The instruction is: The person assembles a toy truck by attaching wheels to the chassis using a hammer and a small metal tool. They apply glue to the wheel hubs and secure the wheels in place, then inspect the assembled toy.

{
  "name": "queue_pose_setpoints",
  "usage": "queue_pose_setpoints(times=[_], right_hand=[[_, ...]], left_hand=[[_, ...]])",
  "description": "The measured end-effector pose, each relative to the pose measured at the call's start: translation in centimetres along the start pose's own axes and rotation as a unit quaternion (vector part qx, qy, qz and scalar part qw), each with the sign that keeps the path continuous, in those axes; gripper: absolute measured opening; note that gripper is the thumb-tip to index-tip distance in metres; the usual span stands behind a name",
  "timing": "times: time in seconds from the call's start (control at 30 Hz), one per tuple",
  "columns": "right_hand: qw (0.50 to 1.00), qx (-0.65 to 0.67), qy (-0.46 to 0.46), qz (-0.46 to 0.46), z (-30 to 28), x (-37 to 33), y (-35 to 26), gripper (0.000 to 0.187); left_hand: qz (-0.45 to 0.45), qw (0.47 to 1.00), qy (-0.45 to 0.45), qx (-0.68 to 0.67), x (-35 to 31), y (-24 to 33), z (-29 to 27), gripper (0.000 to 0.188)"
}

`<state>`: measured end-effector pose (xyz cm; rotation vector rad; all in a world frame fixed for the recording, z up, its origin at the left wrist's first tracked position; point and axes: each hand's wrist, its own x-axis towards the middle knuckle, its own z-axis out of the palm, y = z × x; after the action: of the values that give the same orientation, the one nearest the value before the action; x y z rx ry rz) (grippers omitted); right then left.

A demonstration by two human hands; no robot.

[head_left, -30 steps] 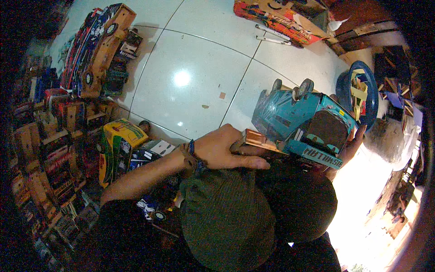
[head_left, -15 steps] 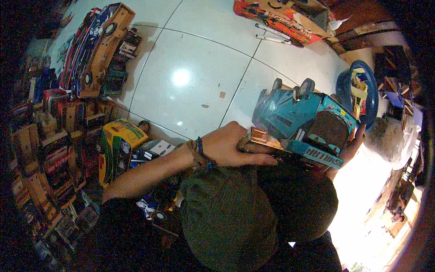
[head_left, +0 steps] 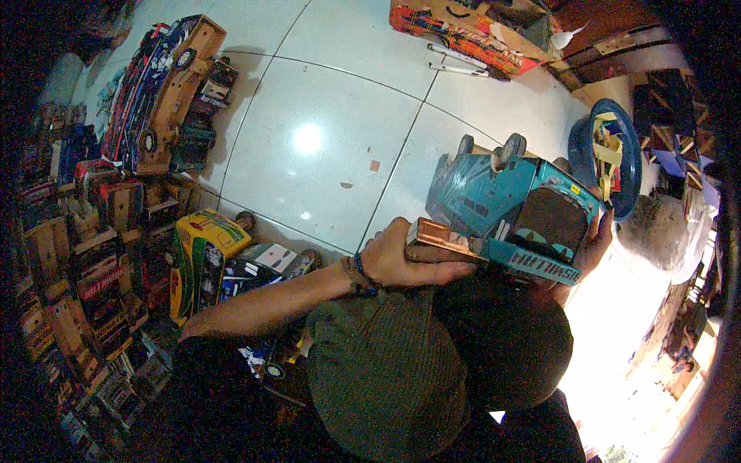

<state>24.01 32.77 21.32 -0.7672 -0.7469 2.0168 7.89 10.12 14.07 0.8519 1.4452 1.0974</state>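
Observation:
A teal toy truck (head_left: 482, 194) is held tilted over my knees, its black wheels (head_left: 509, 151) toward the far side. My right hand (head_left: 599, 238) wraps around its right end, partly hidden behind the body. My left hand (head_left: 390, 261), a dark bracelet on its wrist, grips a small wooden piece (head_left: 437, 234) at the truck's near left edge, thumb along its near side. Whether that piece is joined to the truck I cannot tell. Below lie my knees in dark cloth (head_left: 386, 363).
Yellow-green (head_left: 212, 235) and white-blue toy trucks (head_left: 270, 258) stand left of my forearm. More wooden toy vehicles (head_left: 100, 285) crowd the far left. A long toy truck (head_left: 174, 100) lies at upper left. Beyond are white pens (head_left: 459, 60), an orange toy vehicle (head_left: 463, 31) and a blue basin (head_left: 637, 162) of scraps.
My left hand has shifted slightly, and the wooden piece in it is tipped up a little, showing more of its face. The truck has moved slightly left; my right hand keeps its hold.

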Motion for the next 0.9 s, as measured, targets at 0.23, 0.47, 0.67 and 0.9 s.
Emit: queue_pose_setpoints(times=[0.23, 0.47, 0.67, 0.9], right_hand=[[0.999, -0.008, 0.038, -0.019, 0.8, -0.3, 0.4, 0.056], [0.998, -0.005, 0.054, -0.013, 0.7, 0.3, 0.5, 0.053], [1.0, -0.01, -0.01, -0.014, 0.0, -0.1, 0.3, 0.051], [0.996, 0.056, -0.076, 0.007, -0.7, 0.0, 0.1, 0.051]], left_hand=[[0.052, 0.988, -0.001, -0.147, 0.1, 0.5, 0.0, 0.052], [0.072, 0.99, 0.006, -0.12, -0.3, 2.7, -0.6, 0.042], [0.1, 0.987, 0.027, -0.123, -0.2, 2.6, -0.5, 0.045], [0.063, 0.991, 0.026, -0.112, -0.2, 1.8, -0.1, 0.045]])
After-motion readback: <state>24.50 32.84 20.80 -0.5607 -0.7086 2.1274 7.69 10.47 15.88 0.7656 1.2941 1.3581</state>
